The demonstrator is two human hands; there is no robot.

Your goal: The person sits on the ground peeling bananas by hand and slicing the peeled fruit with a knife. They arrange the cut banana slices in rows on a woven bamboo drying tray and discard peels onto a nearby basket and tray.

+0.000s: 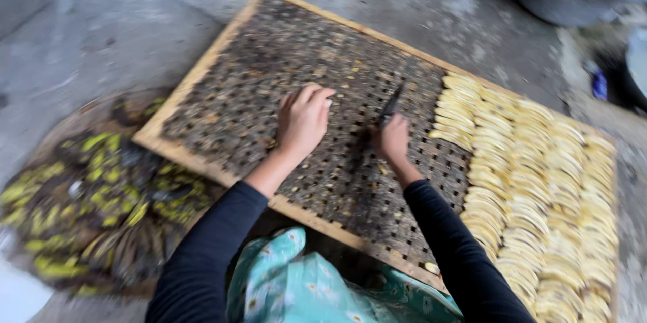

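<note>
Your right hand point(392, 140) grips a dark knife point(390, 106) by its handle, your left hand point(303, 121) rests loosely curled and empty on the woven tray point(222, 107); lift the soft, fragile banana slices point(532, 181) gently by their edges.

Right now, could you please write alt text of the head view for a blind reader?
Two hands rest on a woven tray: the left hand lies flat, the right hand grips a knife. Yellow slices cover the tray's right part; peels lie at left.
</note>
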